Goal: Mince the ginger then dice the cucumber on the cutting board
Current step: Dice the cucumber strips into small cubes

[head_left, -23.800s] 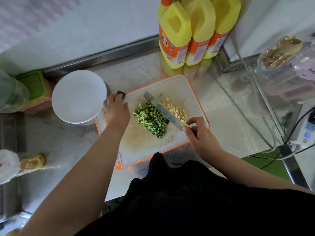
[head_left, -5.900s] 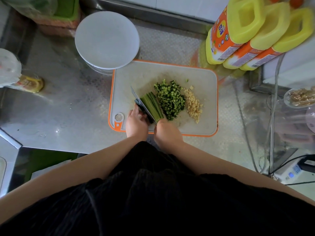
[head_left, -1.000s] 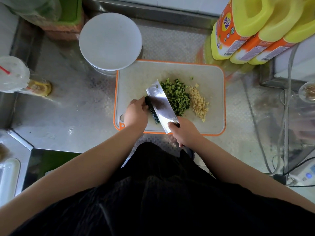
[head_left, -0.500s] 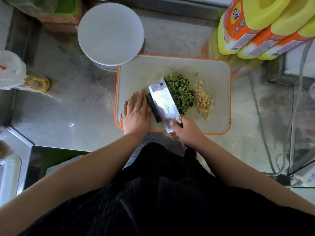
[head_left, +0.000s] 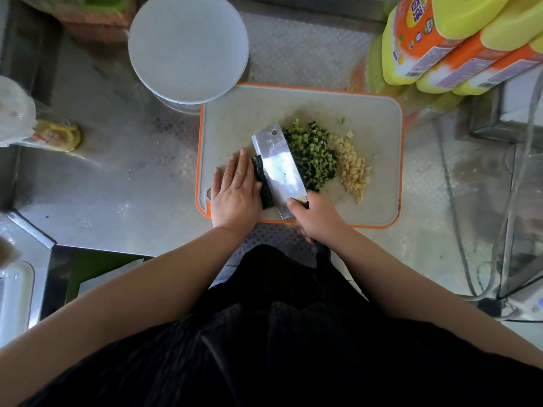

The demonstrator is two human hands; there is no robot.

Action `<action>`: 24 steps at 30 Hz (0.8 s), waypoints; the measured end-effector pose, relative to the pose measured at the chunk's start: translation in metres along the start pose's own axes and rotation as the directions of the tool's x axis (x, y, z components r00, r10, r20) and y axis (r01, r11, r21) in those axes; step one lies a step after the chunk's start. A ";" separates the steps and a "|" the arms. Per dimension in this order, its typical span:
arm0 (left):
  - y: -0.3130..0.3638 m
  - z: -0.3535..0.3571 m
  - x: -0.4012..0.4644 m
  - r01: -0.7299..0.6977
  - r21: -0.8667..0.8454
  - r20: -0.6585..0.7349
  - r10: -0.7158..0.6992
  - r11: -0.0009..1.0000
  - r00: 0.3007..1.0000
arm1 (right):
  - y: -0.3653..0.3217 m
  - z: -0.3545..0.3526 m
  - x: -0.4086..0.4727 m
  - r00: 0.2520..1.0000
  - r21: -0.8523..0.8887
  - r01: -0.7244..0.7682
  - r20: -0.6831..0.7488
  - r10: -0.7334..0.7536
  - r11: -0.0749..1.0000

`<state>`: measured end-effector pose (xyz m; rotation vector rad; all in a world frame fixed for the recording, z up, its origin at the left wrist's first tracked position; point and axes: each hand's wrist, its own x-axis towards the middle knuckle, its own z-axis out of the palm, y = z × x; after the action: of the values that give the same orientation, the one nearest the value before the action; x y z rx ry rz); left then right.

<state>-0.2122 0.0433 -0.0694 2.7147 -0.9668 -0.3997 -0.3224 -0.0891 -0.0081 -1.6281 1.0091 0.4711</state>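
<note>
My right hand (head_left: 318, 220) grips the steel cleaver (head_left: 277, 168); my left hand (head_left: 236, 190) lies flat, fingers straight, against the remaining dark-green cucumber strip (head_left: 263, 188) on the orange-rimmed cutting board (head_left: 379, 118). Beyond: diced cucumber pile (head_left: 311, 154) and pale minced ginger (head_left: 352, 168), judged finished. One strip remains.

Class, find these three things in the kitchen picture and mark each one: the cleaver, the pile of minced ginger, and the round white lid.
cleaver (head_left: 279, 168): head view, middle of the flat blade.
minced ginger (head_left: 352, 168): head view, centre of the pale pile.
white lid (head_left: 188, 45): head view, middle of its round top.
</note>
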 end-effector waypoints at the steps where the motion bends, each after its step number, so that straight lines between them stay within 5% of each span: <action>1: 0.000 0.000 0.000 0.000 0.003 0.001 0.000 1.000 1.000 | -0.003 0.002 0.001 1.000 -0.007 0.008 -0.011 -0.008 1.000; 14: -0.004 0.000 -0.002 -0.054 0.049 0.049 0.052 0.997 0.997 | -0.019 0.008 0.002 1.000 -0.045 0.017 -0.015 -0.017 0.999; 18: 0.004 -0.004 -0.005 -0.058 0.039 0.023 0.057 0.998 0.998 | -0.023 0.006 -0.005 0.995 -0.211 0.040 -0.079 -0.057 0.977; 22: 0.028 -0.022 -0.002 0.256 -0.263 0.149 -0.223 0.930 0.963 | -0.030 0.013 -0.013 0.976 -0.451 0.114 -0.116 -0.185 0.885; 24: 0.031 -0.031 0.005 0.395 -0.543 0.247 -0.308 0.741 0.919 | -0.034 0.018 -0.017 0.969 -0.511 0.143 -0.101 -0.225 0.847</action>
<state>-0.2158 0.0208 -0.0317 2.2864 -0.2560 -0.8203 -0.3004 -0.0654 0.0190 -2.2401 0.8719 0.5065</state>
